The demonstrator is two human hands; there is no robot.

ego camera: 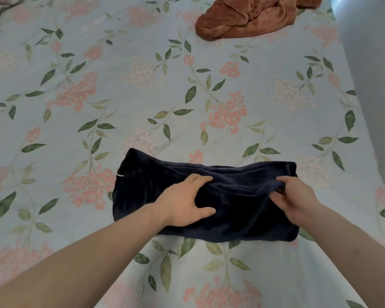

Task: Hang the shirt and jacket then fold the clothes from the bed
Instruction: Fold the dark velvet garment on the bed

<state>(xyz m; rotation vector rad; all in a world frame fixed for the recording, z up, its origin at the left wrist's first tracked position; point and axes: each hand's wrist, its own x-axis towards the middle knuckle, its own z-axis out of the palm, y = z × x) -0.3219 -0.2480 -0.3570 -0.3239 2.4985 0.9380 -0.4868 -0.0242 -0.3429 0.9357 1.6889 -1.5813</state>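
From my feed, the dark garment (205,196) lies folded into a wide band on the bed (120,96), near the edge closest to me and a little right of centre. It looks navy, soft, with a small white mark at its left end. I cannot tell what kind of clothing it is.

My left hand (182,201) rests flat on the garment's middle, fingers spread, thumb pointing toward the right, palm pressing the cloth down. My right hand (291,196) sits on the right part of the garment, its fingers curled and pinching a ridge of fabric near the upper fold. The two hands are near each other, not touching, with a stretch of creased cloth between them.

A brown garment (249,16) lies crumpled at the far side of the bed, well apart from the dark one. The sheet has a pale ground with pink flowers and green leaves. A pale blurred surface (369,63) fills the right edge of the view.
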